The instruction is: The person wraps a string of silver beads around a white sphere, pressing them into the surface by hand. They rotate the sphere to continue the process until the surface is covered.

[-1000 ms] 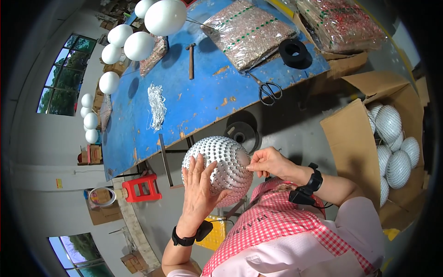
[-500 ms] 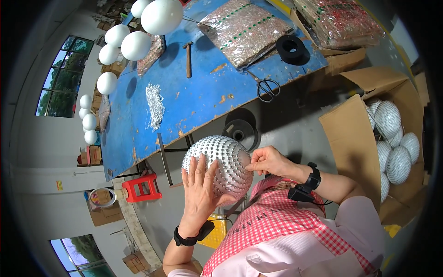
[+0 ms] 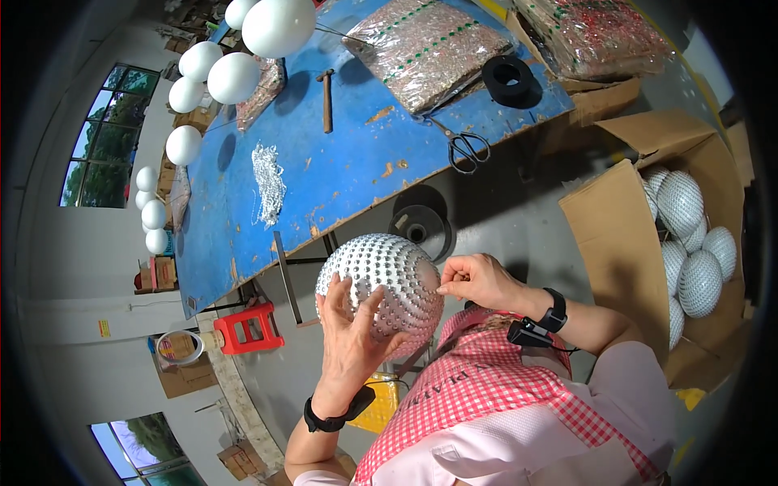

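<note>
A round white ball (image 3: 377, 263) covered in rows of silvery studs rests in front of my apron. A bare, pinkish patch shows on its right side. Curved around the ball's lower left side is my left hand (image 3: 352, 332), fingers spread and bent, gripping it. My right hand (image 3: 478, 279) is closed in a pinch at the edge of the bare patch. Whatever lies between its fingertips is too small to make out.
The blue table (image 3: 324, 178) ahead carries a silvery bead strand bundle (image 3: 267, 185), a hammer (image 3: 327, 101), scissors (image 3: 466, 150) and a black tape roll (image 3: 508, 79). White balls (image 3: 279, 28) hang on sticks at left. A carton (image 3: 608, 243) at right holds studded balls.
The fingers of my left hand have bent and shifted on the ball. My right hand stays pinched beside the bare patch, nearly unmoved.
</note>
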The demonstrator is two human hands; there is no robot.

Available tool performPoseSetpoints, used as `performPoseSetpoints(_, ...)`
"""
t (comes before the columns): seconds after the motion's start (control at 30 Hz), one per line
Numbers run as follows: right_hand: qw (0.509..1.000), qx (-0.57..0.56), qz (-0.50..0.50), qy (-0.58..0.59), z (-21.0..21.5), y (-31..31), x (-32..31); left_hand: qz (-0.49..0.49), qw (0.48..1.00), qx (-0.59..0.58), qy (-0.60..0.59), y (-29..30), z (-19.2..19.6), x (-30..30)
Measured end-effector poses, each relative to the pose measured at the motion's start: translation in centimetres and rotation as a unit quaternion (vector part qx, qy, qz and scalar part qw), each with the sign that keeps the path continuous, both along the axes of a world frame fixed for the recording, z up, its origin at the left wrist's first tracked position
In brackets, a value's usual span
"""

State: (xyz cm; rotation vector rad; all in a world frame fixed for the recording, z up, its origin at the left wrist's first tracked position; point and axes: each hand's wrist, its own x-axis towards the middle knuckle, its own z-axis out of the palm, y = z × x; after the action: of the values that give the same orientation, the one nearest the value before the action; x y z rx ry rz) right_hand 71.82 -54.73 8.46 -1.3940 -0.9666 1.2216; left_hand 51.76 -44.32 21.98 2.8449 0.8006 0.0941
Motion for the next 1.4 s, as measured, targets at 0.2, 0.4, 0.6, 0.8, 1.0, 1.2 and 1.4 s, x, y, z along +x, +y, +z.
performPoseSetpoints(0.2, 0.991, 0.068, -0.023, -0.116, 0.7, -0.2, 0.1, -0.043, 0.999, 0.000, 0.034, 0.8, 0.2, -0.3)
performPoseSetpoints(0.4, 0.993, 0.058, 0.007, -0.101, 0.0, -0.2, 0.5, -0.067, 0.995, -0.037, 0.070, 0.6, 0.8, 0.4)
performPoseSetpoints(0.6, 0.992, 0.067, 0.043, -0.100, -0.2, 0.1, 1.0, -0.057, 0.995, -0.004, 0.077, 0.5, -0.3, 0.1)
performPoseSetpoints(0.8, 0.992, 0.078, 0.046, -0.090, 0.3, 0.3, 1.0, -0.073, 0.993, -0.004, 0.088, 1.2, 0.7, -0.1)
performPoseSetpoints(1.0, 0.990, 0.090, 0.052, -0.091, 0.9, 0.4, 1.0, -0.068, 0.994, 0.016, 0.082, 0.7, 2.3, -0.7)
performPoseSetpoints(1.2, 0.993, 0.055, 0.096, -0.039, 1.8, 0.4, 0.7, -0.072, 0.993, 0.063, 0.065, 0.1, 2.8, -1.3)
performPoseSetpoints(1.4, 0.993, 0.056, 0.085, -0.055, 2.3, 0.2, 0.3, -0.017, 0.996, 0.037, 0.076, -1.7, 2.7, -1.1)
